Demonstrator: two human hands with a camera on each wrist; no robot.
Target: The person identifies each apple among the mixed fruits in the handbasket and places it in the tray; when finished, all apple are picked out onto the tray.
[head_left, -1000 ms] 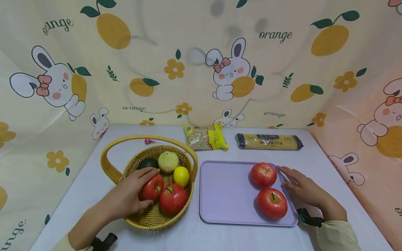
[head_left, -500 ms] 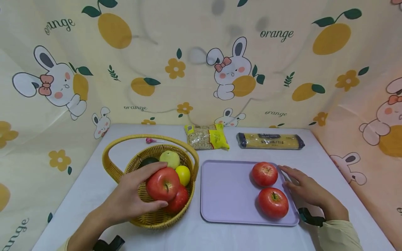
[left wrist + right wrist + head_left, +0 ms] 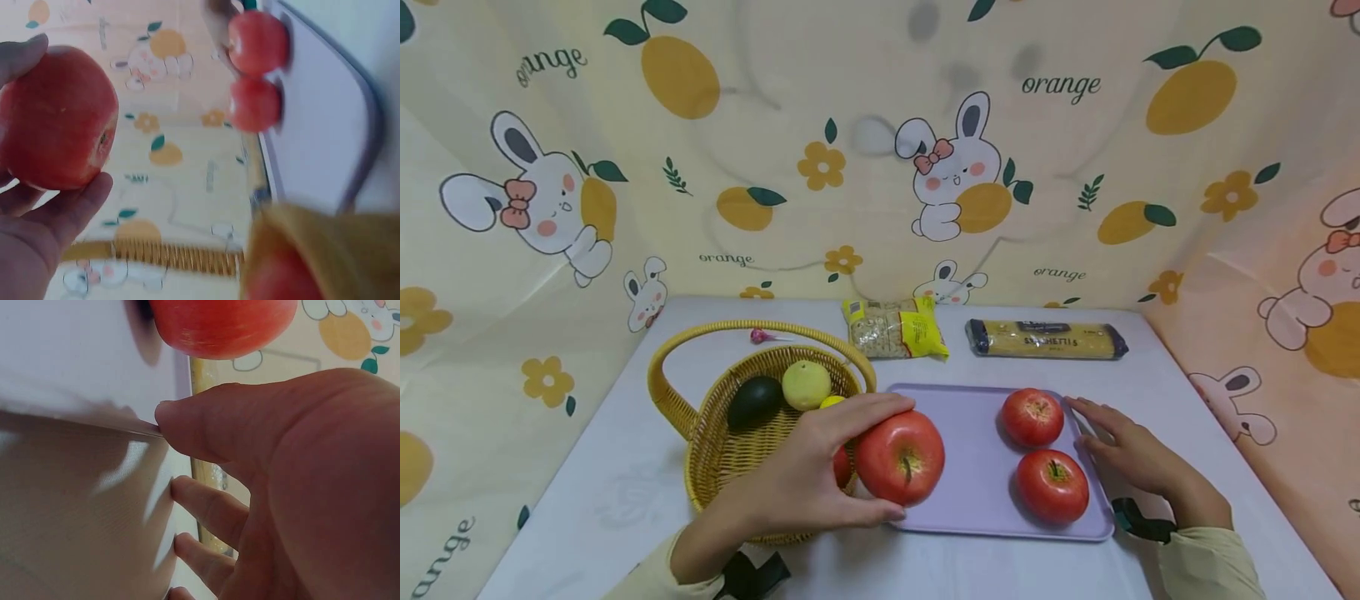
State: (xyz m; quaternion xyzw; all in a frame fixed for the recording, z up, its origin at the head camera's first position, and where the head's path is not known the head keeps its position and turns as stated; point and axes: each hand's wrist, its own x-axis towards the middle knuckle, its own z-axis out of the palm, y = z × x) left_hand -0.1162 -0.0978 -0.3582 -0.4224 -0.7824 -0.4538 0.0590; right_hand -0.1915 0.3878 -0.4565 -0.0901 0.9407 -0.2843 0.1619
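My left hand [image 3: 808,467] grips a red apple [image 3: 901,458] between thumb and fingers, over the gap between the basket and the left side of the purple tray [image 3: 955,508]. In the left wrist view the held apple [image 3: 59,119] is raised. Two more red apples, a rear one [image 3: 1032,417] and a front one [image 3: 1052,487], sit on the tray's right side. At that side lies my right hand [image 3: 1135,450], fingers extended; its thumb [image 3: 194,425] touches the tray edge. The wicker basket [image 3: 722,467] holds a dark green avocado-like fruit [image 3: 755,402], a pale green round fruit [image 3: 806,384], and a partly hidden yellow fruit and red apple.
The basket's tall handle [image 3: 752,325] arches over its back. Behind the tray lie a yellow-ended bag of grain-like food [image 3: 895,329] and a spaghetti pack [image 3: 1045,339]. A pink-headed lollipop [image 3: 760,336] lies behind the basket. Printed cloth walls [image 3: 850,208] enclose the table.
My left hand has lifted the red apple out of the basket and carried it right, to the tray's left side. My right hand has stayed at the tray's right edge.
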